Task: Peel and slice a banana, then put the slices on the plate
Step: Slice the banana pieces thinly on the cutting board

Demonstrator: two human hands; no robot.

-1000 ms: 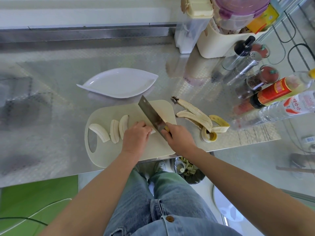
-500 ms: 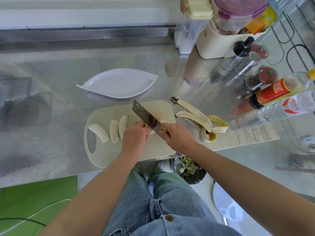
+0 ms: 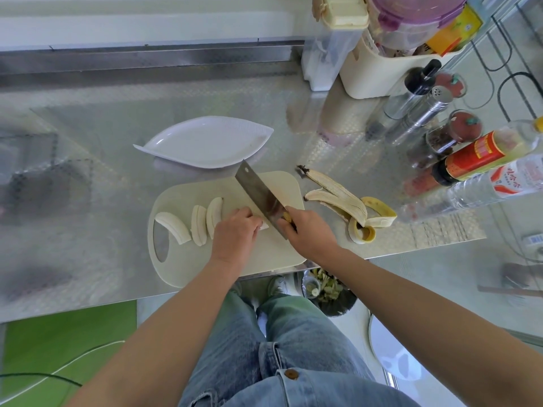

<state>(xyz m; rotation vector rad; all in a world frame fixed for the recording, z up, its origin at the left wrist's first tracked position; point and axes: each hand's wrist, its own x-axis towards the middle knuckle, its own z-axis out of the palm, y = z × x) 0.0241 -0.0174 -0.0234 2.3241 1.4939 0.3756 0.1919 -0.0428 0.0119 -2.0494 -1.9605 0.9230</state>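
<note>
- The uncut piece of pale peeled banana (image 3: 263, 226) lies on the cream plastic cutting board (image 3: 182, 265) where it lay half a second ago. Only its end shows from under the left hand (image 3: 235, 233).
- Three long pale banana slices (image 3: 199, 220) lie side by side on the board just left of that hand, and they have not moved.
- The broad steel cleaver (image 3: 258, 192) has shifted. Its far corner now points further away and to the right, and in this view it reaches the near rim of the white leaf-shaped plate (image 3: 205, 142).
- The left hand's fingers curl over the banana piece and hold it down, with the blade right beside the knuckles.
- The right hand (image 3: 311, 230) is clamped around the cleaver's handle, close beside the left hand.
- The opened yellow banana peel (image 3: 346, 204) lies on the patterned steel tabletop (image 3: 88, 201), right of the board.
</note>
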